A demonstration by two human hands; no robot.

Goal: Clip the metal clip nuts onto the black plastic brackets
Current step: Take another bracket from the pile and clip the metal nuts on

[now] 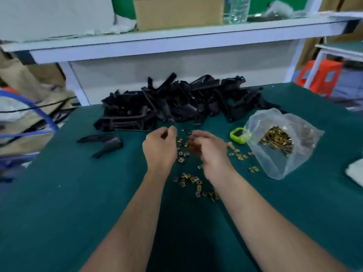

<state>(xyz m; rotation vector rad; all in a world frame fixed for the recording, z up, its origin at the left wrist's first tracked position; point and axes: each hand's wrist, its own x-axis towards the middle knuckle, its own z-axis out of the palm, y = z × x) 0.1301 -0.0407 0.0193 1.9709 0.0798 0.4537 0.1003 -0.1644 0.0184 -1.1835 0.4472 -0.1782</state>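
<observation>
In the head view, your two hands are raised side by side over the green tabletop (59,203), just above a scatter of loose clip nuts (193,181). Your left hand (160,148) has its fingers curled in, with thumb and fingertips drawn close together at the top. The blur hides whether a clip sits between them, so I cannot tell if it holds anything. Your right hand (208,148) is also curled, palm turned down and fingers bent toward the left hand. What it grips, if anything, cannot be made out either.

The brass-coloured clip nuts lie in small clusters between and below your wrists and out to the right. Many more fill the clear plastic bag (284,160) that stands open on the right side of the tabletop. A small green object (237,135) lies touching the bag's left edge.

The black plastic brackets (172,103) are heaped in a large pile at the far edge of the tabletop, beyond your hands. Two single brackets (104,143) lie apart from the pile, to the left of your left hand.

Above the pile runs a white shelf (176,42) carrying a cardboard box (178,12) and a clear bottle (236,9).
</observation>
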